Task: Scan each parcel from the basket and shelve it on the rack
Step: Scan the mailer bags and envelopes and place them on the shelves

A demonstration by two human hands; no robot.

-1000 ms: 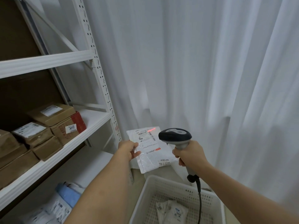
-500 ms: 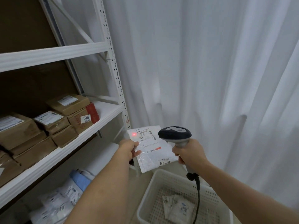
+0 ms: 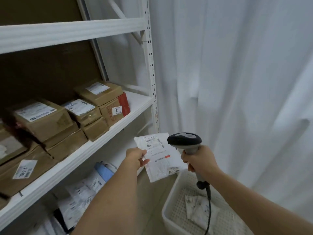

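My left hand [image 3: 135, 156] pinches the left edge of a flat white parcel [image 3: 158, 158] with printed labels, held up in front of me. My right hand [image 3: 199, 161] grips the handle of a black and grey barcode scanner [image 3: 185, 141], whose head hangs just right of the parcel's top. No red light shows on the parcel. Below my right arm stands the white perforated basket [image 3: 171, 197] with a few white parcels [image 3: 201, 211] lying in it. The white metal rack [image 3: 94, 133] fills the left side.
Brown cardboard boxes [image 3: 94, 102] with labels crowd the rack's middle shelf, leaving bare shelf [image 3: 137, 102] at its right end. White and blue soft parcels [image 3: 88, 185] lie on the lower shelf. A white curtain [image 3: 237, 82] hangs behind and to the right.
The view has swung left, bringing more of the rack into sight. The scanner's red dot on the parcel has gone out. Both hands keep their hold.
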